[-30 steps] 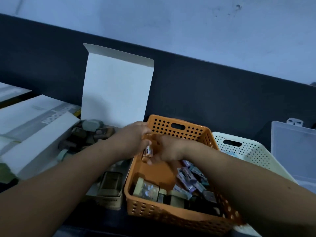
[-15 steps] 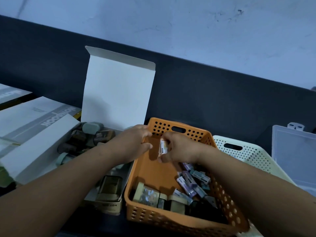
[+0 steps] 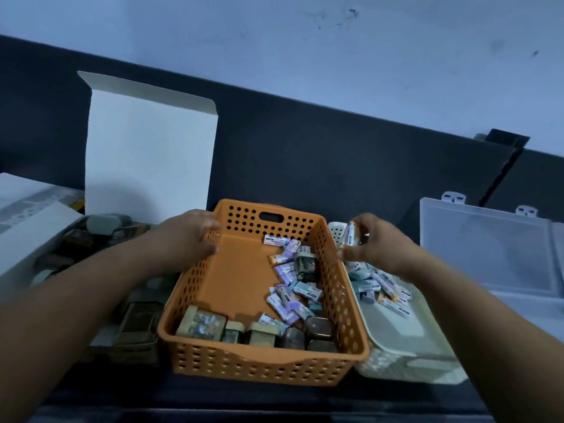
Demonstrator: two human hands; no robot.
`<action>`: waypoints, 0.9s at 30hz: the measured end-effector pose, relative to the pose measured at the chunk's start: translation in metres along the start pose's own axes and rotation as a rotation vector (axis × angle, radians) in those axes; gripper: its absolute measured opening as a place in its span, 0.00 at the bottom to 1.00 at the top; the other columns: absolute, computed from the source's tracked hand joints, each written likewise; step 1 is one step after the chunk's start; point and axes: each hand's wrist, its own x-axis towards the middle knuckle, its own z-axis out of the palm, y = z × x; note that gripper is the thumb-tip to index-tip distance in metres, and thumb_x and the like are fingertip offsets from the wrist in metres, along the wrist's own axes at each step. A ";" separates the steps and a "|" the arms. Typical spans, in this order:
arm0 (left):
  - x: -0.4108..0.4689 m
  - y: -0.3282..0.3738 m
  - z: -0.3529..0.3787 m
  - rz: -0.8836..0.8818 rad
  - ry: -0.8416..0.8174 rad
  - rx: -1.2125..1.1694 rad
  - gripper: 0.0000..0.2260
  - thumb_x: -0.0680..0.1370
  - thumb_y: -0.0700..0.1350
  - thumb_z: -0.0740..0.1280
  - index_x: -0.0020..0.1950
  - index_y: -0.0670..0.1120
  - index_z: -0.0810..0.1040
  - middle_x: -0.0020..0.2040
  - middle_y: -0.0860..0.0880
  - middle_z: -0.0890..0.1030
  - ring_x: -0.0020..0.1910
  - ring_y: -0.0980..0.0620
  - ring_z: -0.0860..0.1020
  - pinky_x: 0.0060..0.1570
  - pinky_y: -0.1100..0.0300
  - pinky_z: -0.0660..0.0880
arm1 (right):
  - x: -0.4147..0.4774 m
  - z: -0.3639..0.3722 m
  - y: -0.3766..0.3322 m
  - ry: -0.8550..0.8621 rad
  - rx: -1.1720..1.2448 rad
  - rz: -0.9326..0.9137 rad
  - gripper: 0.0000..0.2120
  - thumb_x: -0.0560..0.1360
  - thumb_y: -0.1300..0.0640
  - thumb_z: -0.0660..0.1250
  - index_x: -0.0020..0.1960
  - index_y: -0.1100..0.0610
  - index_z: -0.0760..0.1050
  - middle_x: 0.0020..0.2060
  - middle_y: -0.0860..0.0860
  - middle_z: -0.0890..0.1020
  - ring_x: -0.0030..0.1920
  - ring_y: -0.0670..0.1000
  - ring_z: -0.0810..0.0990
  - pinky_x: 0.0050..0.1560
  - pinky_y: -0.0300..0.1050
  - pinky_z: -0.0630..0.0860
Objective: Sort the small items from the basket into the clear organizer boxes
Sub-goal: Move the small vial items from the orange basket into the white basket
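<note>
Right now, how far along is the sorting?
Done: a pile of small packs lies in the white basket. In hand: the right hand pinches one pack above it; the left hand grips the orange basket. Left: many packs and dark boxes lie inside; none show in the clear box.

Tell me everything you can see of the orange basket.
The orange basket is a rectangular bin, plastic by its look, with perforated walls and a slot handle in the far wall. It stands upright on a dark surface, a white basket against its right side. The left hand grips its far left corner. Inside, small packets lie heaped along the right and squat boxes line the near wall; the left floor is bare. The right hand holds one packet just beyond its right rim.
</note>
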 end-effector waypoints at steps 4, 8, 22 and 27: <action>0.000 0.001 0.000 -0.007 0.001 0.014 0.21 0.78 0.46 0.66 0.71 0.49 0.69 0.73 0.53 0.64 0.61 0.54 0.71 0.51 0.62 0.70 | 0.002 0.004 0.022 0.009 0.024 0.075 0.38 0.68 0.51 0.77 0.72 0.51 0.62 0.64 0.52 0.75 0.59 0.53 0.76 0.59 0.50 0.75; 0.000 0.001 0.001 -0.011 0.002 0.027 0.22 0.78 0.47 0.66 0.72 0.49 0.68 0.74 0.53 0.64 0.62 0.54 0.71 0.51 0.62 0.69 | 0.009 0.005 0.014 0.112 -0.038 0.021 0.37 0.72 0.48 0.73 0.75 0.50 0.59 0.73 0.51 0.66 0.67 0.54 0.71 0.63 0.49 0.71; 0.002 -0.009 0.001 0.010 -0.015 -0.052 0.20 0.78 0.47 0.65 0.70 0.51 0.71 0.74 0.55 0.62 0.66 0.54 0.69 0.57 0.59 0.68 | -0.011 0.074 -0.078 -0.596 -0.653 -0.195 0.21 0.70 0.41 0.72 0.58 0.50 0.74 0.48 0.45 0.78 0.51 0.49 0.77 0.51 0.46 0.74; 0.000 -0.010 0.002 -0.006 0.002 -0.091 0.22 0.79 0.48 0.65 0.72 0.50 0.68 0.75 0.56 0.60 0.68 0.54 0.67 0.60 0.57 0.68 | -0.007 0.082 -0.075 -0.600 -0.545 -0.234 0.22 0.68 0.49 0.76 0.57 0.50 0.72 0.47 0.47 0.78 0.49 0.50 0.77 0.50 0.47 0.76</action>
